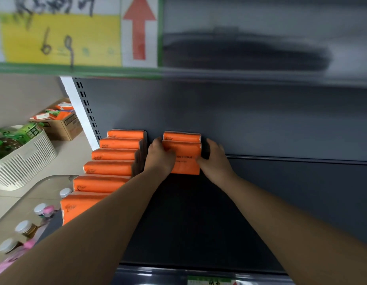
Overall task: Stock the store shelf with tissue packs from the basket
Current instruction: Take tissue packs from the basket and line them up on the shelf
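Observation:
An orange tissue pack (pixel 185 159) stands upright near the back of the dark grey shelf (pixel 199 219). My left hand (pixel 159 156) grips its left side and my right hand (pixel 214 159) grips its right side. Directly behind it stands a second orange pack (pixel 181 136) against the shelf's back wall. To the left, a row of several orange packs (pixel 110 167) runs from the back wall to the shelf's front edge. My forearms cross the shelf's middle.
A white slatted basket (pixel 24 165) with green packets sits on the floor at left. Behind it is a cardboard box (pixel 61 124) holding packs. Capped bottles (pixel 24 229) stand on a lower shelf at bottom left. The upper shelf edge (pixel 75 69) carries a yellow price sign.

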`<state>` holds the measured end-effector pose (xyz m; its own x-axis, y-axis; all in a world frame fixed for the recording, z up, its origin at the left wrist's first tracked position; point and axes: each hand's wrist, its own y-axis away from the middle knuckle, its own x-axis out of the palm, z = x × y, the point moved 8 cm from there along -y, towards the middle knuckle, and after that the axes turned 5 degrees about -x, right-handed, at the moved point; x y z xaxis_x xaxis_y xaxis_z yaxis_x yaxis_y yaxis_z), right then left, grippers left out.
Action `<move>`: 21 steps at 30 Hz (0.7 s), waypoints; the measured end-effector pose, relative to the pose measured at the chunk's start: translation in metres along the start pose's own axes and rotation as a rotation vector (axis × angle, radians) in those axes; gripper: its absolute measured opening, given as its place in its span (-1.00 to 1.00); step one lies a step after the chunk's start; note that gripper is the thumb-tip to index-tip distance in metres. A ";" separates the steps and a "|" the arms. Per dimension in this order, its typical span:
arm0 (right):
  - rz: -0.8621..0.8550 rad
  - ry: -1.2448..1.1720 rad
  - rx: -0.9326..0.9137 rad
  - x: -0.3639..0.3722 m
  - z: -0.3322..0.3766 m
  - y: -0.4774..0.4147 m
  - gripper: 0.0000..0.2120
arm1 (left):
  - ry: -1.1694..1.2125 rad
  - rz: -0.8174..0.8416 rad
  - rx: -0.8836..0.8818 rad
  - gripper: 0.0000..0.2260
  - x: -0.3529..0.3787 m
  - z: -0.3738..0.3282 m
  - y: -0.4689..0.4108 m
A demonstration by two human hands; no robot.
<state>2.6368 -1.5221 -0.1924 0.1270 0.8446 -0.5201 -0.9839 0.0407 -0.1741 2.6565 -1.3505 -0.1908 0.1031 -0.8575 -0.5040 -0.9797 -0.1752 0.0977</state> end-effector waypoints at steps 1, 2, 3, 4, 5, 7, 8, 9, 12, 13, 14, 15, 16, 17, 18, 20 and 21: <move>-0.002 0.069 -0.030 -0.001 0.004 0.003 -0.41 | -0.068 -0.003 0.029 -0.59 -0.001 -0.003 0.004; -0.004 0.146 -0.062 -0.003 0.008 0.006 -0.39 | -0.137 -0.004 0.060 -0.56 -0.001 -0.006 0.009; -0.002 0.228 -0.090 -0.004 0.012 0.009 -0.36 | -0.206 -0.006 0.095 -0.51 -0.001 -0.009 0.015; 0.001 0.315 -0.116 -0.005 0.017 0.012 -0.34 | -0.278 -0.012 0.136 -0.46 -0.001 -0.012 0.021; 0.008 0.398 -0.139 -0.005 0.021 0.015 -0.31 | -0.355 -0.022 0.180 -0.42 -0.001 -0.015 0.027; 0.031 0.542 -0.178 -0.004 0.030 0.022 -0.27 | -0.506 -0.039 0.241 -0.35 -0.001 -0.019 0.038; 0.045 0.594 -0.191 -0.003 0.033 0.026 -0.26 | -0.569 -0.041 0.260 -0.32 0.000 -0.019 0.042; 0.058 0.635 -0.201 -0.002 0.036 0.030 -0.25 | -0.622 -0.040 0.277 -0.31 0.001 -0.019 0.047; 0.094 0.722 -0.218 0.000 0.042 0.041 -0.24 | -0.746 -0.042 0.333 -0.32 0.000 -0.020 0.061; 0.103 0.741 -0.218 0.001 0.043 0.045 -0.24 | -0.782 -0.045 0.353 -0.33 -0.001 -0.020 0.065; 0.108 0.755 -0.216 0.001 0.044 0.049 -0.24 | -0.817 -0.050 0.371 -0.33 -0.003 -0.020 0.070; 0.111 0.766 -0.216 0.001 0.044 0.053 -0.24 | -0.847 -0.054 0.385 -0.33 -0.004 -0.019 0.075; 0.113 0.774 -0.217 0.002 0.045 0.057 -0.25 | -0.873 -0.055 0.395 -0.33 -0.006 -0.018 0.080; 0.114 0.782 -0.219 0.002 0.045 0.062 -0.25 | -0.898 -0.055 0.404 -0.32 -0.007 -0.017 0.086; 0.114 0.788 -0.222 0.003 0.046 0.066 -0.25 | -0.923 -0.058 0.413 -0.32 -0.008 -0.015 0.091; 0.117 0.793 -0.232 0.005 0.048 0.074 -0.25 | -0.969 -0.075 0.434 -0.32 -0.012 -0.014 0.102; 0.121 0.793 -0.238 0.006 0.049 0.078 -0.25 | -0.986 -0.088 0.443 -0.33 -0.015 -0.014 0.106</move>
<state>2.5547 -1.4873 -0.1679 0.1609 0.2063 -0.9652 -0.9549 -0.2146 -0.2050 2.5530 -1.3633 -0.1613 0.1865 -0.0490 -0.9812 -0.9710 0.1428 -0.1917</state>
